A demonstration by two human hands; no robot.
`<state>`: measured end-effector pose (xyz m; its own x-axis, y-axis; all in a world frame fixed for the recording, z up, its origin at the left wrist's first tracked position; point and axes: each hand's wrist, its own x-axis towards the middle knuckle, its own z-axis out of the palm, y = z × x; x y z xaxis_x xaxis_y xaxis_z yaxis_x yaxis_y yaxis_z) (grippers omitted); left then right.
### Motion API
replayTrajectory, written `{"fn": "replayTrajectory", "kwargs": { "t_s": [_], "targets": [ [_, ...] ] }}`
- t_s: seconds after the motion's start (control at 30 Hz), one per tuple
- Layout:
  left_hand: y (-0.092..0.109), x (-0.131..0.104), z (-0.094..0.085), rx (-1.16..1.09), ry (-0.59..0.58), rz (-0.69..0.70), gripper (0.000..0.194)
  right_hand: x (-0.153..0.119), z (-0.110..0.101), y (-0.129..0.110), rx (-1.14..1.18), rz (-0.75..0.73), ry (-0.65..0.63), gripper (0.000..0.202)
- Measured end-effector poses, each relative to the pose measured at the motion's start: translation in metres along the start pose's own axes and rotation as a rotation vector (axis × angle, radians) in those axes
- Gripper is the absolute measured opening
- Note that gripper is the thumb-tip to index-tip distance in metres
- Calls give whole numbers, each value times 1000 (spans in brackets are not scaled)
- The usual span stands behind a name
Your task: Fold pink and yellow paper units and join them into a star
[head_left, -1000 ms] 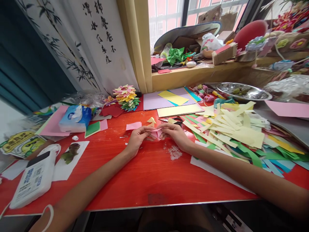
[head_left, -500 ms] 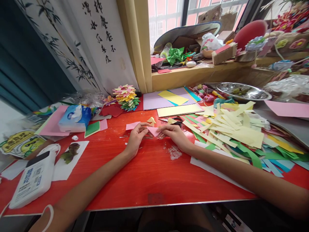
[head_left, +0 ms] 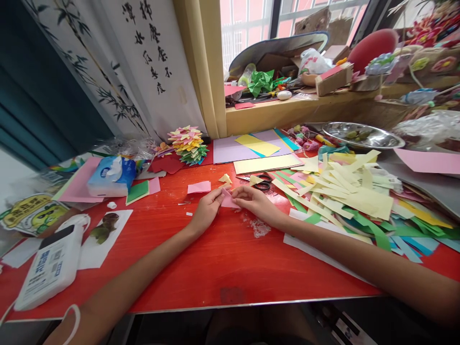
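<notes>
Bare hands (head_left: 207,209), sleeveless forearms (head_left: 154,266)

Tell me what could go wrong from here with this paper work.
The pink paper, gripped in the left hand, might crease crookedly.
The scissors lie just beyond the right hand, so it could bump them.
The right forearm runs close beside the strips and might sweep some away.
</notes>
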<state>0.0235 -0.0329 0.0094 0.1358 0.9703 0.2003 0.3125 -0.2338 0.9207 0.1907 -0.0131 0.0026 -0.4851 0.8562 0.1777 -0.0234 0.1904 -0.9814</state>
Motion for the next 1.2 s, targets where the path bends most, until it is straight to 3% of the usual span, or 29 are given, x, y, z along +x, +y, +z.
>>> {"fn": "replayTrajectory", "kwargs": {
  "t_s": [0.1, 0.23, 0.5, 0.7, 0.93, 1.2],
  "targets": [
    [1, 0, 1, 74, -68, 92, 32, 1, -1, 4, -73, -21, -36, 14],
    [-2, -1, 2, 99, -24, 70, 34, 3, -2, 5, -12, 12, -45, 12],
    [2, -4, 0, 163, -9, 154, 17, -2, 0, -2, 51, 26, -50, 19],
    [2, -3, 0, 182, 4, 151, 18, -2, 0, -2, -5, 57, -133, 18],
    [-4, -1, 1, 140, -19, 46, 21, -1, -2, 2, 47, 56, -58, 22],
    [-3, 0, 0, 48, -66, 17, 17, -2, 0, -4, -73, 45, -118, 23]
  ]
}}
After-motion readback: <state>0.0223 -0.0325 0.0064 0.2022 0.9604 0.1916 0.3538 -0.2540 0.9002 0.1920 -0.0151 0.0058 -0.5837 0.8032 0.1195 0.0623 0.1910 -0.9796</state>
